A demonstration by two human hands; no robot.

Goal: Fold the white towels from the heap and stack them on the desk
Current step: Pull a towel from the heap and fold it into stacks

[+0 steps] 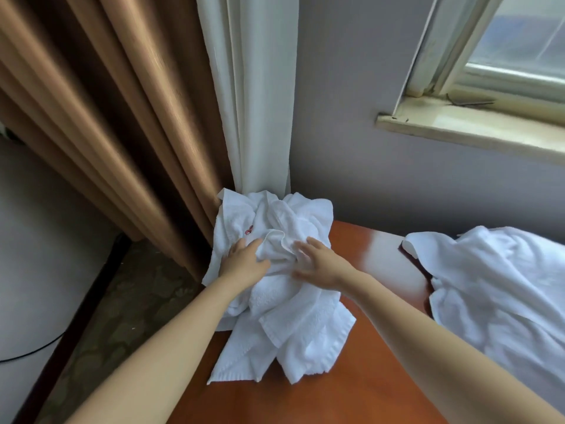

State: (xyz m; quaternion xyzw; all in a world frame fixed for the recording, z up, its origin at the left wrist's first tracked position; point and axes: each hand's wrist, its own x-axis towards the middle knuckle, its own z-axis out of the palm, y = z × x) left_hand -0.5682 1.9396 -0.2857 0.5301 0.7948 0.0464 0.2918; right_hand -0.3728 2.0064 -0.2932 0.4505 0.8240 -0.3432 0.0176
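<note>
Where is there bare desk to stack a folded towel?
Bare desk: the near part below the heap, and a strip between heap and right pile. Crowded: far left corner, left hand and right hand on the heap.

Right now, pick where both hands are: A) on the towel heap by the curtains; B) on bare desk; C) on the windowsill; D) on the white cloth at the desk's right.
A: the left hand and right hand both touch the crumpled towel heap beside the curtains.

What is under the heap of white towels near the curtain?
The orange desk lies under the heap, whose left side overhangs the desk's edge. Whatever else sits beneath is covered.
</note>
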